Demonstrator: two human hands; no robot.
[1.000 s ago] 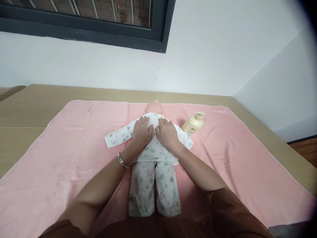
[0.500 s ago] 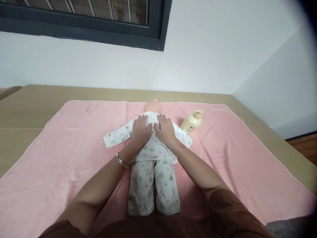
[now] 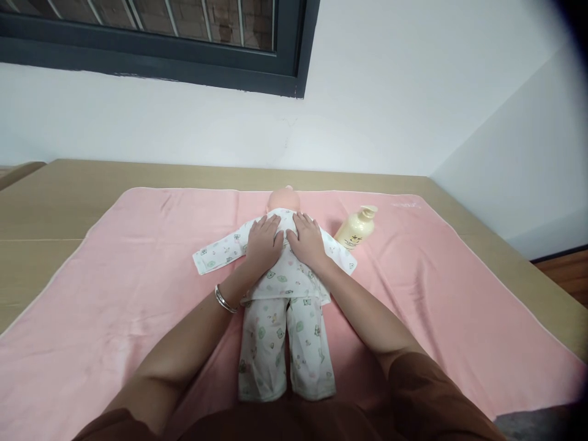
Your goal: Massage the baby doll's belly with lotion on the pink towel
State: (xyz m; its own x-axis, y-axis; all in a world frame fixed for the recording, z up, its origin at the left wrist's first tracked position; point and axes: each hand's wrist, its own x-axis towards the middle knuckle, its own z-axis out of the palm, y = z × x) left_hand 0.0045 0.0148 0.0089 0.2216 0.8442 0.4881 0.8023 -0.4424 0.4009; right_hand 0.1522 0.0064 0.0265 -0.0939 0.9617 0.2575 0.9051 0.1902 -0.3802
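Observation:
A baby doll [image 3: 288,285] in white pyjamas with a small green print lies stretched out, its bare head [image 3: 283,199] pointing away from me. Both my palms rest flat on the upper part of its top. My left hand [image 3: 263,245], with a silver bangle on the wrist, covers the left side of the doll's upper body, fingers extended. On the other side lies my right hand [image 3: 307,242], also with fingers extended. The thumbs point toward each other, a narrow gap between them. The doll's sleeves spread out to both sides. Neither hand grips anything.
Beneath the doll a pink cloth [image 3: 151,282] covers much of the wooden table [image 3: 92,174]. A cream pump bottle [image 3: 356,228] is beside the doll's right-hand sleeve. Behind the table are a white wall [image 3: 367,110] and a dark-framed window [image 3: 296,55].
The view has tilted very slightly. My left hand has shifted a touch to the right on the doll's top; my right hand stays in place.

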